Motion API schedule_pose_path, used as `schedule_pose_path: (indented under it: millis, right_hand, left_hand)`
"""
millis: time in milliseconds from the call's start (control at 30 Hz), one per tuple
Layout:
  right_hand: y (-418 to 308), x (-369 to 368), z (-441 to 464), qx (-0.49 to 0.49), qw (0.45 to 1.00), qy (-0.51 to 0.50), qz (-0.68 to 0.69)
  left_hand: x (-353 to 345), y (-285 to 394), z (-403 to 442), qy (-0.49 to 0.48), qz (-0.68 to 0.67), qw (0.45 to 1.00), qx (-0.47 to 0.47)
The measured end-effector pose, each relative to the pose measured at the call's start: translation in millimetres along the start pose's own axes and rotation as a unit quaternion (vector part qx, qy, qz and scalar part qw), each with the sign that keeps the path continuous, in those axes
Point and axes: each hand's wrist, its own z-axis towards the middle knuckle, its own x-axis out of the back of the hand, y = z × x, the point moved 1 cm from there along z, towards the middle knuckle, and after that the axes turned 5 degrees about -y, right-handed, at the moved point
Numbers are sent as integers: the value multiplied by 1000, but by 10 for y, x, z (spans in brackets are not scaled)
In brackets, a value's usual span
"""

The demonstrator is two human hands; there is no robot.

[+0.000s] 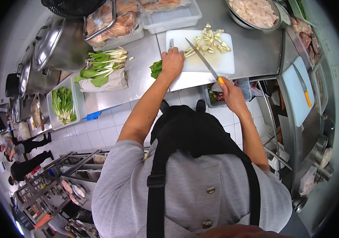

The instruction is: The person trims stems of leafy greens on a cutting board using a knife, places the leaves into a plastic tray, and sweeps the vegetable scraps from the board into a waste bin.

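Observation:
My right hand (229, 93) grips a knife (202, 58) by its yellow handle, the long blade slanting up and left over a white cutting board (227, 65). My left hand (172, 62) is closed over leafy greens (156, 69) at the board's left edge; the leaves stick out to its left and the stems are mostly hidden under the fingers. Cut pale stem ends (211, 41) lie scattered on the board's upper right. To the left, a bunch of uncut bok choy (105, 65) rests on a crumpled cloth-like wrapping (108, 82) on the steel counter.
A tub of green leaves (63, 104) stands at the counter's left end. Behind are bagged meat (114, 20), a clear tub (173, 22) and a bowl of pale meat pieces (253, 14). On the right, another yellow-handled knife (305, 89) lies on a blue board (299, 109). Several people stand far left.

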Motion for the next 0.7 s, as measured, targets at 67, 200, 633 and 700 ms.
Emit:
schedule_pose_path:
  millis: [67,200,633,700]
  right_hand:
    - [365,-251,303,76,996,27,-28]
    - [339,-166,410,-49,990,-62,114]
    - [793,-335,491,-60,977,-89,186]
    - [740,-319,478,-49,981,-90,167]
  left_hand:
    - [-26,30,-22,-1,-2,1000,-7]
    - [-7,5,-17,11,37,999,3]
    - [711,-1440,-487,331,-463,774,278]
    - [1081,-1868,-806,402,-553,651,329]
